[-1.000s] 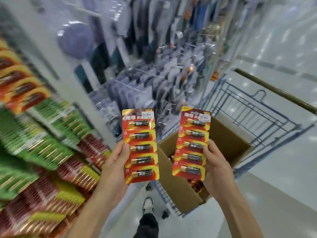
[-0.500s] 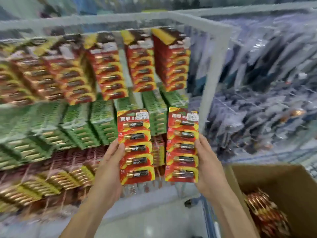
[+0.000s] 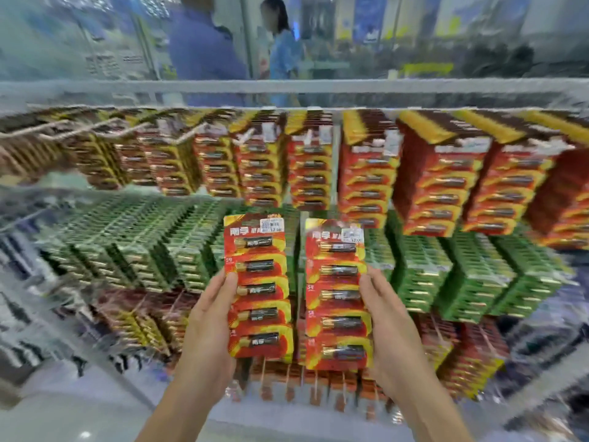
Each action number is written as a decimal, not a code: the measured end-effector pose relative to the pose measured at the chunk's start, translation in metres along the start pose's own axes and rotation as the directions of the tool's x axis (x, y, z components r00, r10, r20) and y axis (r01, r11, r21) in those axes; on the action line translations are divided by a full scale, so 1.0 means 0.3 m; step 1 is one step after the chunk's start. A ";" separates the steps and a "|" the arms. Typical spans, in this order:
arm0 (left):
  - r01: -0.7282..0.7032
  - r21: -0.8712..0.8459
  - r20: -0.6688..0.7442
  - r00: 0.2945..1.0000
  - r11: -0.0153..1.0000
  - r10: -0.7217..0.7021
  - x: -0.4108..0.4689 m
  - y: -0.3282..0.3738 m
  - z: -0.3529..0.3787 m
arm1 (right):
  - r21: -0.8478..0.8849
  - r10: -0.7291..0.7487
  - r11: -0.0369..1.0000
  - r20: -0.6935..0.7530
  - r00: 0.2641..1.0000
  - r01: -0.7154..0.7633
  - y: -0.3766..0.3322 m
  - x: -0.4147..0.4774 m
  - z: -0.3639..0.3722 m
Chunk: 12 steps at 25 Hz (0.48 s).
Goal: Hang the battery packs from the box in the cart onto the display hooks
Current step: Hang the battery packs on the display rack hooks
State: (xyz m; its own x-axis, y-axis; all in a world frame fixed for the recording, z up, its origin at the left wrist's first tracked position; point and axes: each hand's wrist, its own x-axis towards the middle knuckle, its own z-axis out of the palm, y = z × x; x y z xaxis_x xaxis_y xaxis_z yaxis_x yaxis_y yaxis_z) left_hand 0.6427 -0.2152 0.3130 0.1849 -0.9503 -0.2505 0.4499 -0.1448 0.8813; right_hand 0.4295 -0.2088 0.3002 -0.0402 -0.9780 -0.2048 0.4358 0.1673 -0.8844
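Note:
I hold two red-and-yellow battery packs upright in front of the display. My left hand [image 3: 208, 327] grips the left edge of one battery pack [image 3: 258, 287]; my right hand [image 3: 390, 330] grips the right edge of the other battery pack [image 3: 338, 293]. Each pack shows a column of black batteries and a white price sticker at its top. Behind them the top row of display hooks [image 3: 310, 140] carries thick stacks of the same red packs [image 3: 366, 183]. The box and cart are out of view.
A row of green battery packs [image 3: 446, 275] hangs below the red row, and darker red packs [image 3: 462, 355] hang lower still. A white rail [image 3: 287, 86] tops the rack. Beyond it two people [image 3: 280, 49] stand in a blurred aisle.
My view has swung left from the cart and box to face the battery rack head-on. Both hands have kept their packs and lifted them slightly toward the display.

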 end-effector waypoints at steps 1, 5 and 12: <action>-0.004 -0.004 -0.010 1.000 1.000 0.004 0.038 0.032 -0.045 | 0.000 0.015 1.000 -0.010 1.000 -0.015 0.004 0.022 0.078; -0.004 -0.013 0.007 1.000 1.000 0.004 0.196 0.179 -0.241 | -0.024 0.028 0.999 -0.021 0.999 -0.028 0.077 0.127 0.350; 0.016 -0.003 0.099 0.995 1.000 -0.016 0.407 0.385 -0.493 | 0.036 -0.005 0.999 0.019 1.000 0.005 0.215 0.275 0.685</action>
State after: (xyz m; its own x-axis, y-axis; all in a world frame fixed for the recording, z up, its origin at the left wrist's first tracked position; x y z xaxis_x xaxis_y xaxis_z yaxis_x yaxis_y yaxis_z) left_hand 0.8463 -0.3073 0.3249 0.0903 -0.9705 -0.2235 0.4552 -0.1594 0.8760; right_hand 0.6391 -0.3042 0.3124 -0.0255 -0.9811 -0.1919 0.4673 0.1580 -0.8698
